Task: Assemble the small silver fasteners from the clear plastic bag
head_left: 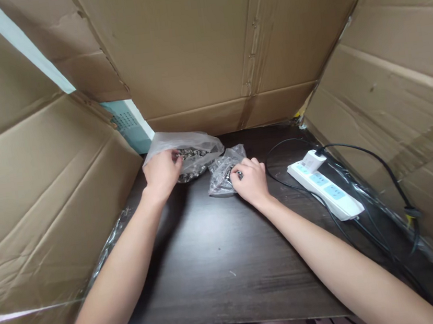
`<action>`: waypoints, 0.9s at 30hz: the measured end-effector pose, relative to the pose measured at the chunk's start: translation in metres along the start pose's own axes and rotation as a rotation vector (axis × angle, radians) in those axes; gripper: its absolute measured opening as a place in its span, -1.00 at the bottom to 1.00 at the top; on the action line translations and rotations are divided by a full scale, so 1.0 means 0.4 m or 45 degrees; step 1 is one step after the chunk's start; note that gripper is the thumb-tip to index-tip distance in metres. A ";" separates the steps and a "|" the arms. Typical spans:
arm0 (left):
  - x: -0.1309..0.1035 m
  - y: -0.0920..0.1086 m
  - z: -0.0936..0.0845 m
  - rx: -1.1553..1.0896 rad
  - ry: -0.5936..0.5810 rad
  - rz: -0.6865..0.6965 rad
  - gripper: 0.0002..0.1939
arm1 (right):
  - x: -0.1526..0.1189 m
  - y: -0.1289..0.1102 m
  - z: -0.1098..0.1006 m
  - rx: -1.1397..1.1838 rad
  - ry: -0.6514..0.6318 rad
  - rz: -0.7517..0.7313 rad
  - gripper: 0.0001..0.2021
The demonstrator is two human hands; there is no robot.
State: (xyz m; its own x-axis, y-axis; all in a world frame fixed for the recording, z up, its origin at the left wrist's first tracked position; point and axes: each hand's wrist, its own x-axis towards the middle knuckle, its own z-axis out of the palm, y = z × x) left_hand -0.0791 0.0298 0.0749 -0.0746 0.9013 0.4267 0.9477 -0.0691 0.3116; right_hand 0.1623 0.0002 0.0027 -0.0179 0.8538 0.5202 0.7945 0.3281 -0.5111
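Toward the back of the dark table (211, 246), a large translucent plastic bag (159, 144) lies with its mouth spread, holding many small shiny metal pieces (194, 153). My left hand (162, 171) reaches into that mouth, thumb and fingers pinched together at the pieces; what they grip is too small to make out. Just to the right lies a smaller clear plastic bag (221, 180), crumpled, also with small metal pieces in it. Over its right side is my right hand (250, 179), fingers curled in, with a small shiny metal piece (239, 174) at the fingertips.
Cardboard walls enclose the table at the left (48, 203), back (187, 55) and right (403, 107). A white power strip (337, 199) with a plugged-in white adapter (311, 161) sits on the right, black cables (382, 162) looping around it. A pale blue printed panel (127, 123) shows at the back left corner.
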 end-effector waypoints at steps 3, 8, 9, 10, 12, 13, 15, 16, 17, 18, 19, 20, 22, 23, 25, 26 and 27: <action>0.000 -0.022 0.017 0.074 -0.070 -0.084 -0.80 | 0.001 -0.002 -0.001 -0.021 -0.048 0.013 -0.84; -0.006 -0.046 0.049 0.066 -0.003 -0.035 -0.83 | -0.001 -0.009 -0.008 0.073 -0.126 -0.063 -0.86; -0.007 -0.047 0.052 0.075 0.011 0.001 -0.83 | -0.002 -0.011 -0.009 0.094 -0.140 -0.082 -0.85; -0.007 -0.047 0.054 0.092 0.018 0.032 -0.83 | -0.003 -0.013 -0.010 0.109 -0.151 -0.094 -0.84; -0.008 -0.039 0.050 0.141 -0.001 0.062 -0.80 | -0.004 -0.017 -0.011 0.116 -0.169 -0.089 -0.83; -0.010 -0.029 0.046 0.165 -0.019 0.060 -0.77 | -0.003 -0.019 -0.011 0.111 -0.173 -0.073 -0.83; -0.019 -0.001 0.034 0.185 -0.045 0.073 -0.70 | -0.003 -0.022 -0.011 0.087 -0.158 -0.015 -0.84; -0.028 0.017 0.029 0.166 -0.046 0.102 -0.67 | -0.002 -0.023 -0.012 0.069 -0.141 0.023 -0.84; -0.041 0.037 0.025 0.119 -0.042 0.155 -0.66 | -0.001 -0.023 -0.013 0.047 -0.119 0.065 -0.84; -0.059 0.056 0.024 0.059 -0.024 0.230 -0.68 | 0.000 -0.024 -0.014 0.021 -0.098 0.107 -0.83; -0.079 0.076 0.026 -0.009 0.006 0.354 -0.71 | 0.000 -0.025 -0.016 -0.006 -0.082 0.146 -0.81; -0.102 0.094 0.032 -0.092 0.021 0.496 -0.74 | 0.001 -0.025 -0.018 -0.032 -0.074 0.179 -0.80; -0.150 0.123 0.053 -0.277 -0.019 0.762 -0.77 | 0.002 -0.024 -0.020 -0.069 -0.082 0.224 -0.78; -0.170 0.133 0.067 -0.341 -0.067 0.869 -0.78 | 0.002 -0.023 -0.021 -0.078 -0.094 0.239 -0.76; -0.199 0.145 0.095 -0.400 -0.137 0.927 -0.78 | 0.003 -0.020 -0.021 -0.081 -0.117 0.264 -0.74; -0.206 0.147 0.108 -0.411 -0.164 0.916 -0.77 | 0.004 -0.018 -0.020 -0.080 -0.123 0.274 -0.73; -0.209 0.147 0.118 -0.415 -0.183 0.890 -0.76 | 0.004 -0.016 -0.019 -0.082 -0.125 0.281 -0.71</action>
State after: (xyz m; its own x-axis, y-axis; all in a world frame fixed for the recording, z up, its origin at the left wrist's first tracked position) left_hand -0.0026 -0.0293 0.0175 0.5675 0.6477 0.5083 0.6197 -0.7425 0.2543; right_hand 0.1615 -0.0036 0.0119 0.1042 0.9382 0.3301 0.8228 0.1052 -0.5585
